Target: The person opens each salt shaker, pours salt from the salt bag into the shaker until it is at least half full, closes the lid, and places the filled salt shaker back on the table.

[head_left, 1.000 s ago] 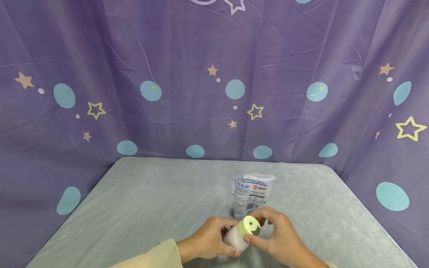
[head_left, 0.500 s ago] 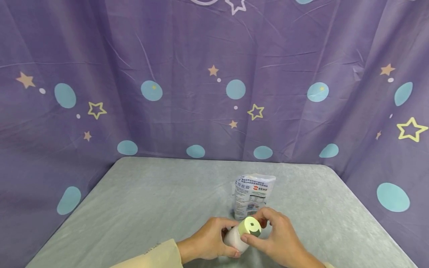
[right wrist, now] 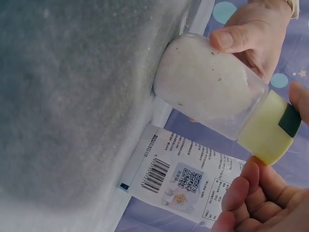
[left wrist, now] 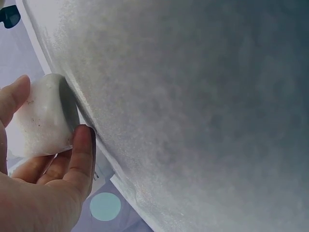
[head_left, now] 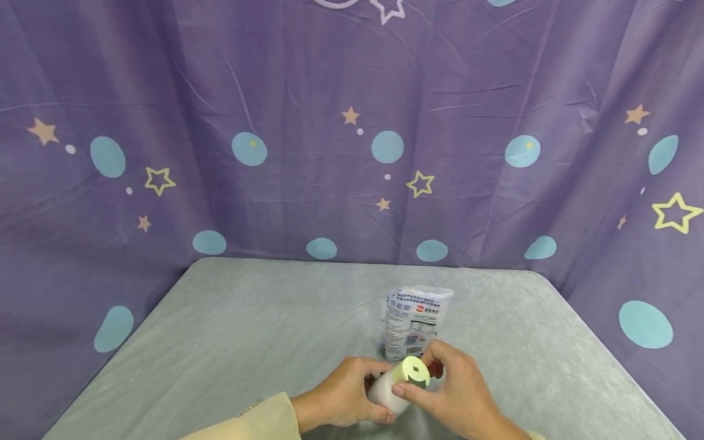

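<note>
A clear jar (head_left: 383, 393) of white grains with a few dark specks stands near the table's front edge, its base on the table in the right wrist view. My left hand (head_left: 343, 394) grips the jar body, thumb on the near side and fingers behind. On top sits a pale yellow-green cap (right wrist: 264, 126) with a dark green patch (right wrist: 289, 122). My right hand (head_left: 462, 388) pinches this cap between thumb and fingertips. The left wrist view shows the jar's lower body (left wrist: 46, 116) between thumb and fingers; the cap is out of sight there.
Just behind the jar, a white printed bag (head_left: 416, 321) with a barcode and QR code stands upright on the pale grey-green table (head_left: 264, 324). A purple curtain (head_left: 308, 201) with stars and blue dots hangs around the table's back and sides.
The cap has turned on the jar, its dark green patch shifting position. My right thumb has slid slightly left and the index finger slightly right. The left hand keeps its grip.
</note>
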`<state>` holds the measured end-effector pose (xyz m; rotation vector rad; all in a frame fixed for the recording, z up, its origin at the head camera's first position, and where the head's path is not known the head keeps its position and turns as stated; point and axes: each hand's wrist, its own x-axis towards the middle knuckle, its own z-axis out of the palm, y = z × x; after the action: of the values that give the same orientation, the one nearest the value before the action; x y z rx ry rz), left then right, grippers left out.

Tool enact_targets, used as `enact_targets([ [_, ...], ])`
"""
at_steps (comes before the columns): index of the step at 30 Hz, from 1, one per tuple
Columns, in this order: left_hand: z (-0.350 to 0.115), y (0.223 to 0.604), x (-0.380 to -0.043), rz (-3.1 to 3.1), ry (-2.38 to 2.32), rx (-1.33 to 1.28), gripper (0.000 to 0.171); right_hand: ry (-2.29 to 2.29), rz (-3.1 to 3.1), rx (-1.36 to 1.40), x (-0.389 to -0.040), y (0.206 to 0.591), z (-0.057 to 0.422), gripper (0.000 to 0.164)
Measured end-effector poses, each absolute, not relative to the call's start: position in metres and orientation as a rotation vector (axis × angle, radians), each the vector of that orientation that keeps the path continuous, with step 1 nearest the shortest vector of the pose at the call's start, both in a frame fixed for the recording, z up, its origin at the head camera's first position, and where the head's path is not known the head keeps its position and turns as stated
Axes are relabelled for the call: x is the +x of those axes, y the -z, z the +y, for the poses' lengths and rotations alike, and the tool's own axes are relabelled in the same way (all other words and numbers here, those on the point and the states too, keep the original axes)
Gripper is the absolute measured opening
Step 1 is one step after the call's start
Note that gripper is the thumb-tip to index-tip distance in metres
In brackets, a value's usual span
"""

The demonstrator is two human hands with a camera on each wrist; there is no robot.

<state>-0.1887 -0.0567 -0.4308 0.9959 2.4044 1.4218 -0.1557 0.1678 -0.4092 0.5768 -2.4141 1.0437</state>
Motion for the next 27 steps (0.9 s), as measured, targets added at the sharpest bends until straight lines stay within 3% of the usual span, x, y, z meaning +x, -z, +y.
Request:
enact_targets([
  [9,-0.057,0.43,-0.188,2.411,-1.423,0.994,0.052,-1.057,-2.454,0.65,-0.156,0.406,0.174,0.046],
  [18,-0.058,0.43,-0.188,2.407,-1.41,0.969,0.051,-1.21,-2.385,0.891,-0.157,0.405,0.182,0.068],
  [27,-0.057,0.429,-0.188,2.408,-1.403,0.97,0.052,-1.248,-2.359,0.966,-0.159,0.408,0.186,0.063],
])
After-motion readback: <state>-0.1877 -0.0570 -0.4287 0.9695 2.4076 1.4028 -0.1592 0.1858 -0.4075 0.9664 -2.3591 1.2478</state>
